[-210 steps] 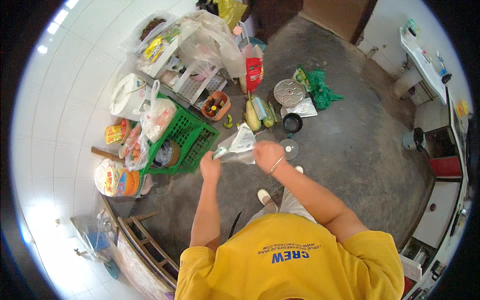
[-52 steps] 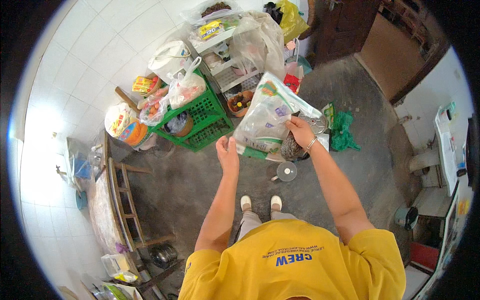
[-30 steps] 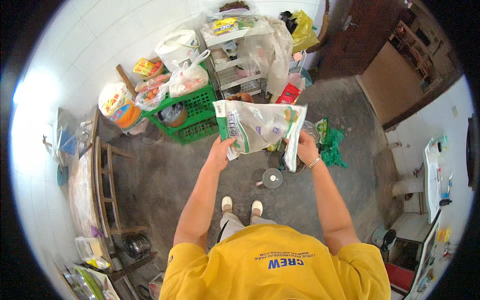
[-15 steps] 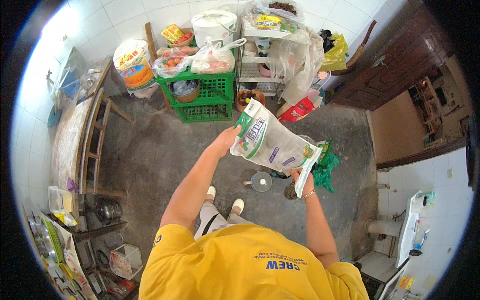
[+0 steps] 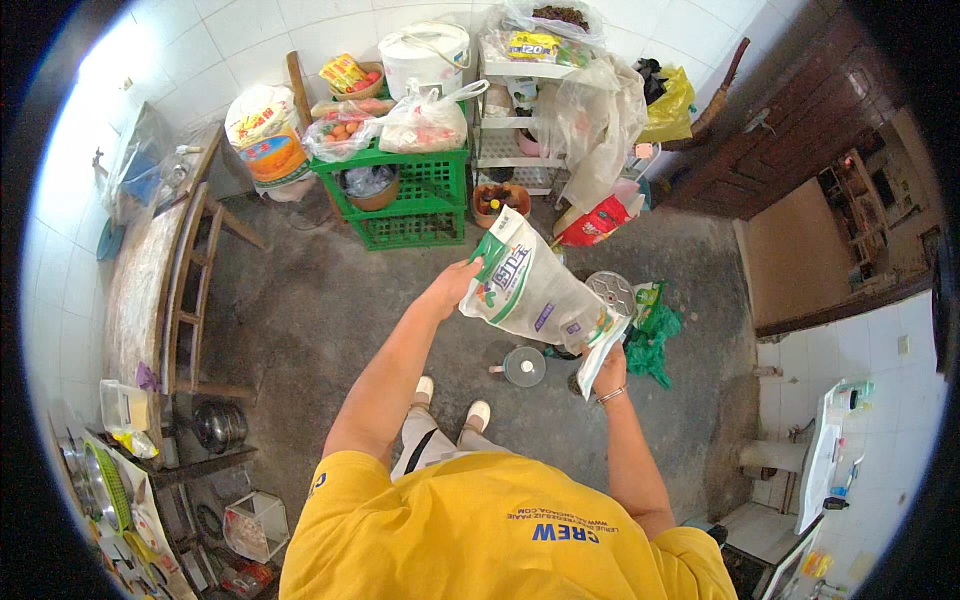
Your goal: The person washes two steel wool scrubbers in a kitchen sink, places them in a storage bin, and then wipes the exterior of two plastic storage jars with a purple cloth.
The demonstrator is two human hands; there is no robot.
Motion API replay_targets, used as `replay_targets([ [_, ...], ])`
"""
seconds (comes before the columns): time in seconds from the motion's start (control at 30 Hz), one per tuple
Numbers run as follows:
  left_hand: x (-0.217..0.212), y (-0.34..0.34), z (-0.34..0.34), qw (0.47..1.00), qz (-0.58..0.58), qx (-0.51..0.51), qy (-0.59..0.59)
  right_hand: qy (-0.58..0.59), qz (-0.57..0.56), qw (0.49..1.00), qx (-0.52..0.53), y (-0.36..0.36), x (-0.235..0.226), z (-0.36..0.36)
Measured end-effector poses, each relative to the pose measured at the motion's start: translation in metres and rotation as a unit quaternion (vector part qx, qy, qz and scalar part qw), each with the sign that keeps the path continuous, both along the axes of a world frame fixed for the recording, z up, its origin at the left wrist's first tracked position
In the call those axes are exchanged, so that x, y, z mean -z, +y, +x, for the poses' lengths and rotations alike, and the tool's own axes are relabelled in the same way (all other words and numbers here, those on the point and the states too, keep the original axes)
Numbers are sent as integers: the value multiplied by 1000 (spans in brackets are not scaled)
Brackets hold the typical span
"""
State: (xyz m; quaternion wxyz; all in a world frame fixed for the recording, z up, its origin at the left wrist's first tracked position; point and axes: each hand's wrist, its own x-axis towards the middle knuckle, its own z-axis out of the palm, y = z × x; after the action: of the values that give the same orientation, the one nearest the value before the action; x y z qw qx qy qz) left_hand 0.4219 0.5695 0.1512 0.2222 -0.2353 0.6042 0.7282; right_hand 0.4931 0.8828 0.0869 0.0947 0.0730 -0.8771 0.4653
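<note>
A big, mostly see-through plastic packaging bag (image 5: 540, 290) with green and purple print is stretched slantwise between my hands, above the floor. My left hand (image 5: 455, 287) grips its green-printed left edge. Down at the other end, my right hand (image 5: 608, 372) is closed on the white edge strip, its fingers partly hidden behind the plastic. The bag looks limp and fairly flat. Beyond its right end lies a round metal disc with holes (image 5: 612, 290), beside a crumpled green plastic bag (image 5: 655, 340). Below the packaging bag is a round clear-lidded pot (image 5: 524, 367) on the floor.
Green crates (image 5: 410, 215) holding food bags and a white bucket (image 5: 425, 58) stand against the back wall. Right of them is a white rack (image 5: 510, 140). A wooden table (image 5: 150, 270) runs along the left; a dark door (image 5: 780, 110) is at right.
The packaging bag's right end has narrowed and folded, and more of the perforated disc shows behind it. My right hand has shifted slightly down and right; my left keeps its hold.
</note>
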Motion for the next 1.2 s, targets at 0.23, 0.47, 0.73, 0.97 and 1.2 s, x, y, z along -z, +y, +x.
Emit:
replay_targets([
  [0.23, 32, 0, -5, 999, 37, -4, 2, -212, -325, 921, -19, 14, 10, 3],
  [0.47, 41, -10, -6, 998, 57, -7, 17, -211, -328, 919, -49, 13, 10, -5],
  [0.73, -21, -36, 13, 844, 494, -106, 178, -216, -479, 851, -14, -47, -90, -5],
  [0.97, -28, 41, 30, 747, 604, -233, 147, -242, -475, 842, -85, -79, -78, -11],
  [1.2, -43, 29, 12, 793, 557, -170, 181, -230, -633, 739, 19, -77, -51, -27],
])
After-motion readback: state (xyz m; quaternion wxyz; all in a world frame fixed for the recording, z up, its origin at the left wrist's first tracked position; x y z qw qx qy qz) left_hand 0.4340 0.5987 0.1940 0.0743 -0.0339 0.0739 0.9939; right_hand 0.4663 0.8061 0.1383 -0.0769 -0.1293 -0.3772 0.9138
